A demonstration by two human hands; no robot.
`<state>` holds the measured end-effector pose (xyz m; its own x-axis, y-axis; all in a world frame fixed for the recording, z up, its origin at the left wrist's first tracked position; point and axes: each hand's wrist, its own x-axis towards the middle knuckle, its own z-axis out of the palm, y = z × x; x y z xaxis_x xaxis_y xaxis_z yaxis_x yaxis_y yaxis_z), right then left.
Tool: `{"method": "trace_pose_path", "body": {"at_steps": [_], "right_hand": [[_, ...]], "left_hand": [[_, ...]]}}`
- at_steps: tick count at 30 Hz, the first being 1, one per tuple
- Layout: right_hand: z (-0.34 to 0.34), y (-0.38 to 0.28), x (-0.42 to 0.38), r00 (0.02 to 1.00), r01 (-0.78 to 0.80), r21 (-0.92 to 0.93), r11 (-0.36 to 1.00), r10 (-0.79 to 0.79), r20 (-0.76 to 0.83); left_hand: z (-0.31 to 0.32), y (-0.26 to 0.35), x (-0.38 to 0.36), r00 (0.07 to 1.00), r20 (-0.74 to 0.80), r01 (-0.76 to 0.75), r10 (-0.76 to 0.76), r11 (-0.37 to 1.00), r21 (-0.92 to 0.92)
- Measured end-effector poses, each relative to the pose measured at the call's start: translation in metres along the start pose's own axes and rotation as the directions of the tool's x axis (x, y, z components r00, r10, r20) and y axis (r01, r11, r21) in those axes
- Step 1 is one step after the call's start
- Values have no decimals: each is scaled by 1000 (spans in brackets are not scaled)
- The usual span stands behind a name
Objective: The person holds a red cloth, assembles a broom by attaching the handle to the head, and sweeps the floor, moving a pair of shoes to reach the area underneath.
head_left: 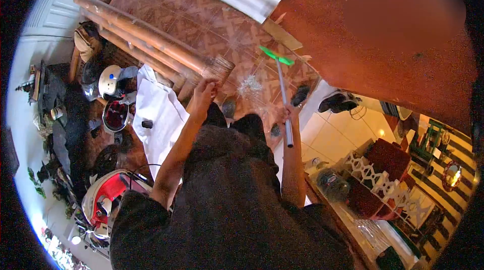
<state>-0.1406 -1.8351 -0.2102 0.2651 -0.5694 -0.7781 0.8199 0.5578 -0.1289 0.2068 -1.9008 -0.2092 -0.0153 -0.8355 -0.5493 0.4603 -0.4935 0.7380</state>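
My right hand (288, 114) is wrapped around the grey handle of a broom (281, 78) whose narrow head is bright green. That head touches the patterned tile floor beyond my feet. A small heap of pale sweepings (249, 86) lies left of the broom, in front of my feet. My left hand (205, 91) has its fingers curled against the bound end of a thick bamboo rail on a bamboo bench (151, 36). The fingertips are partly hidden from view.
A white cloth (156, 109) with a small black object (146, 124) drapes beside the bench. Helmets (110, 81) and a bag (87, 42) sit at left, with a red-and-white motorcycle (108, 194) below. Right are a brown wooden surface (363, 63), black shoes (338, 103) and a step edge.
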Motion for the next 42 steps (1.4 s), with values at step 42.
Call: {"method": "trace_pose_path", "body": {"at_steps": [42], "right_hand": [[-212, 237, -32, 969, -58, -56, 997, 43, -244]], "left_hand": [[-5, -4, -91, 998, 45, 31, -47, 953, 302]]}}
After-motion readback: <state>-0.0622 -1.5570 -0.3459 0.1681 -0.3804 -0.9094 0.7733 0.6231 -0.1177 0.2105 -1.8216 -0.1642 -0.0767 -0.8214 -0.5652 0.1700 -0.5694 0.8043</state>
